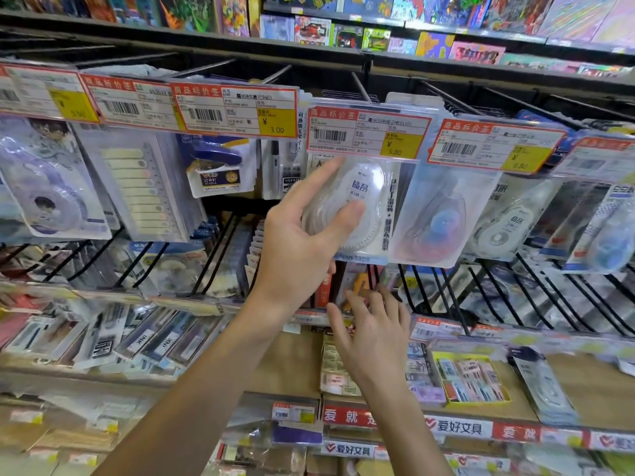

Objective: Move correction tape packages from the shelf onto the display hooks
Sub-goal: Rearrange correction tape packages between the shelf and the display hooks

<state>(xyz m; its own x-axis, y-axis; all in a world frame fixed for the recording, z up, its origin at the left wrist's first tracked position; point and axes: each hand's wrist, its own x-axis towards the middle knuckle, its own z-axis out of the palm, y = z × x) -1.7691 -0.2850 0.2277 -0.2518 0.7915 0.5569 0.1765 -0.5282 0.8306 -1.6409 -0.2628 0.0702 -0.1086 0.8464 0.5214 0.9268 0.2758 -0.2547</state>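
Holding a correction tape package [357, 207] at the hook under the price tag [367, 134], the left hand [299, 242] pinches its blister; light, stiff, slippery plastic, best gripped by the edges. Below, the right hand [371, 324] reaches, fingers spread, empty.

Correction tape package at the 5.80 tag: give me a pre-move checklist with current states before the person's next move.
1. Left hand holds the correction tape package, thumb on the blister front: ok.
2. Package raised to the hook row, just under the 5.80 price tag: ok.
3. Package hang hole threaded on the hook: cannot tell, the tag hides the top.
4. Right hand free, fingers spread, holding nothing: ok.
5. Right hand already on a next package: not ok, it only reaches toward the lower racks.
6. Neighbouring blue-wheeled package hangs undisturbed beside it: ok.
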